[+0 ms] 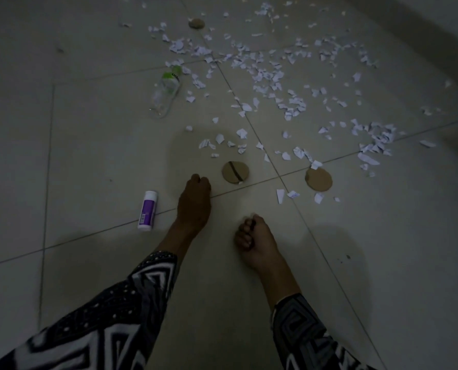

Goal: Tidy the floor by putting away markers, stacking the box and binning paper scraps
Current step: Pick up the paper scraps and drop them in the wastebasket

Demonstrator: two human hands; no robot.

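Patterned sleeves [121, 311] nearest; beyond them right hand [254, 240] curled tight (whether round something small, cannot tell) and left hand [196, 201] bunched knuckles-down on floor [89, 145], contents likewise hidden. Just beside left hand: glue stick [147, 210] and cardboard disc [235, 172]. Farther out, paper scraps [276, 73] strewn wide, presumably awaiting gathering; plastic bottle [166, 92] lying among them.

Three cardboard discs [235, 172], one bottle [166, 92], one glue stick [147, 210], countless paper scraps [276, 76].

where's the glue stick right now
In the head view the glue stick lies on the floor tile, lower left of centre, just left of the left hand and below the plastic bottle.
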